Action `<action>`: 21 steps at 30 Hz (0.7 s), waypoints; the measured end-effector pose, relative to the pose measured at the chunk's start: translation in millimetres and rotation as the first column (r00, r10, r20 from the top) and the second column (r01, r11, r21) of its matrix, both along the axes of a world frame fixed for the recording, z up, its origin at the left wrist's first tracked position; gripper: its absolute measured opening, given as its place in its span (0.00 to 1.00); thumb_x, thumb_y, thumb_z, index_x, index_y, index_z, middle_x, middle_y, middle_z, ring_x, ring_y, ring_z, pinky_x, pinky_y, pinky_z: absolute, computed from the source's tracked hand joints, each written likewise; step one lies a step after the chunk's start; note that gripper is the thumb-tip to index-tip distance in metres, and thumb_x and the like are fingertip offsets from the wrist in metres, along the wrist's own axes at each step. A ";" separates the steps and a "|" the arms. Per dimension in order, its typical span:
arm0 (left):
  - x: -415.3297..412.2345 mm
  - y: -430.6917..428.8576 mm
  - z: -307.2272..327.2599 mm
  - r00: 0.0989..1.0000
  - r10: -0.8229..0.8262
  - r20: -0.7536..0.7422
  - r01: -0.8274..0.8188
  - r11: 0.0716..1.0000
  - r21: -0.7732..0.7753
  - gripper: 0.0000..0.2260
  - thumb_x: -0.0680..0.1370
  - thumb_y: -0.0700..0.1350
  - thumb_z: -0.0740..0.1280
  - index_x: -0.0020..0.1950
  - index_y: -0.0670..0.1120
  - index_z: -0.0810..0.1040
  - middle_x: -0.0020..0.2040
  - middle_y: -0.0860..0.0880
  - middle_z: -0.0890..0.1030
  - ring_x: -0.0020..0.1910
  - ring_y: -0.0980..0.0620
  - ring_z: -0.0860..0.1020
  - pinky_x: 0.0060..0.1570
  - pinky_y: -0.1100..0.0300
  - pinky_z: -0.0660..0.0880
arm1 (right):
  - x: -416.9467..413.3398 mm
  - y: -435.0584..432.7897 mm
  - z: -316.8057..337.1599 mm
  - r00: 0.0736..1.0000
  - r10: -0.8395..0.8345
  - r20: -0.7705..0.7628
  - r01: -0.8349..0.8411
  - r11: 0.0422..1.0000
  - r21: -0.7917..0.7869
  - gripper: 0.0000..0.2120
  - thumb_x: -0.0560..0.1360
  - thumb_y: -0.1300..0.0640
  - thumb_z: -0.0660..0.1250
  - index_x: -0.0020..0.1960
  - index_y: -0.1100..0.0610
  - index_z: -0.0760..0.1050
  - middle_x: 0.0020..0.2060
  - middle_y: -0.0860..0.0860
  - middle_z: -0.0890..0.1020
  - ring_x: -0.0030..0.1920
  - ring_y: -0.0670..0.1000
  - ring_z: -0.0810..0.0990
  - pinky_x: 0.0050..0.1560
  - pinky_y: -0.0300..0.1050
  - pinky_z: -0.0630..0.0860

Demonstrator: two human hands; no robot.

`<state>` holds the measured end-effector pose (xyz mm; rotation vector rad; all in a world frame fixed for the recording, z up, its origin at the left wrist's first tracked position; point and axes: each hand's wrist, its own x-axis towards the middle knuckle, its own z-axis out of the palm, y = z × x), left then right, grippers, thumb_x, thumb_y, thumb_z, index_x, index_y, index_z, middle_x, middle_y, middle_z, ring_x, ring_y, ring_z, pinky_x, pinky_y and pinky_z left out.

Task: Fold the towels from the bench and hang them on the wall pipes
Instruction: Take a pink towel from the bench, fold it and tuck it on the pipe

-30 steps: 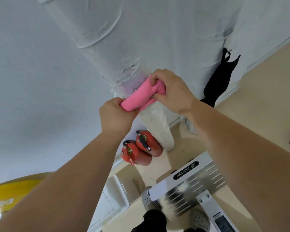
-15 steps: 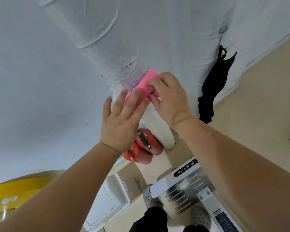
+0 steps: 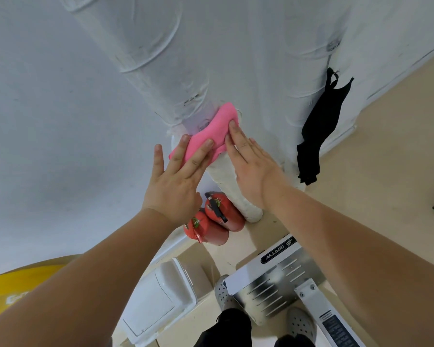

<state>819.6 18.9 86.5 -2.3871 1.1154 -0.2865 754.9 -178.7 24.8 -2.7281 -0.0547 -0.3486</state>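
A folded pink towel (image 3: 217,128) lies draped over a fitting on the white wrapped wall pipe (image 3: 161,78), in the middle of the head view. My left hand (image 3: 176,181) is flat and open, its fingertips resting on the towel's lower left part. My right hand (image 3: 251,164) is also flat, fingers together, with the fingertips pressing the towel's right edge. Neither hand grips the cloth. A black towel (image 3: 321,128) hangs on a second white pipe (image 3: 308,46) to the right.
Two red fire extinguishers (image 3: 216,219) stand on the floor at the pipe's foot. A white lidded bin (image 3: 161,299) sits below left, a metal machine plate (image 3: 276,274) below right by my grey clogs (image 3: 300,324). A yellow disc (image 3: 18,289) shows at the lower left.
Both hands have let go of the pink towel and opened flat. It was gripped a second ago and now rests on the pipe under my fingertips.
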 end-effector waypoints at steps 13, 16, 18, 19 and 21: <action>-39.2 -20.9 25.1 0.991 0.103 -0.089 -0.102 0.995 0.023 0.44 0.78 0.60 0.61 0.82 0.51 0.36 0.80 0.54 0.27 0.77 0.45 0.25 0.68 0.36 0.22 | -29.4 -6.5 36.9 0.986 -0.024 -0.163 0.040 0.995 0.097 0.35 0.81 0.61 0.58 0.82 0.56 0.44 0.82 0.48 0.37 0.82 0.50 0.43 0.81 0.49 0.50; -47.6 -25.8 29.1 0.988 0.123 -0.089 -0.120 0.992 0.028 0.44 0.78 0.60 0.61 0.82 0.50 0.35 0.80 0.54 0.28 0.78 0.45 0.27 0.67 0.36 0.22 | -36.1 -6.3 43.1 0.983 -0.012 -0.182 0.030 0.995 0.096 0.34 0.81 0.60 0.59 0.82 0.55 0.47 0.82 0.49 0.38 0.82 0.51 0.44 0.80 0.48 0.52; -51.5 -27.7 30.1 0.987 0.131 -0.093 -0.129 0.991 0.032 0.44 0.78 0.60 0.60 0.82 0.49 0.35 0.80 0.53 0.29 0.79 0.45 0.28 0.67 0.36 0.22 | -37.9 -4.4 45.2 0.986 -0.009 -0.168 0.026 0.995 0.096 0.34 0.79 0.60 0.62 0.82 0.56 0.51 0.82 0.53 0.44 0.82 0.53 0.49 0.79 0.49 0.57; -52.1 -28.2 30.0 0.986 0.136 -0.098 -0.133 0.991 0.034 0.44 0.78 0.60 0.60 0.82 0.49 0.35 0.81 0.53 0.29 0.79 0.45 0.28 0.67 0.35 0.23 | -38.2 -3.0 45.3 0.988 -0.002 -0.155 0.017 0.995 0.097 0.35 0.78 0.60 0.64 0.82 0.56 0.54 0.82 0.53 0.48 0.81 0.54 0.53 0.78 0.51 0.60; -49.8 -28.6 29.3 0.984 0.140 -0.109 -0.137 0.990 0.035 0.44 0.78 0.60 0.60 0.82 0.49 0.34 0.80 0.55 0.29 0.79 0.45 0.29 0.68 0.34 0.24 | -35.7 -1.0 43.6 0.989 0.021 -0.148 -0.010 0.997 0.076 0.37 0.77 0.60 0.66 0.82 0.55 0.54 0.81 0.52 0.52 0.80 0.54 0.55 0.77 0.53 0.62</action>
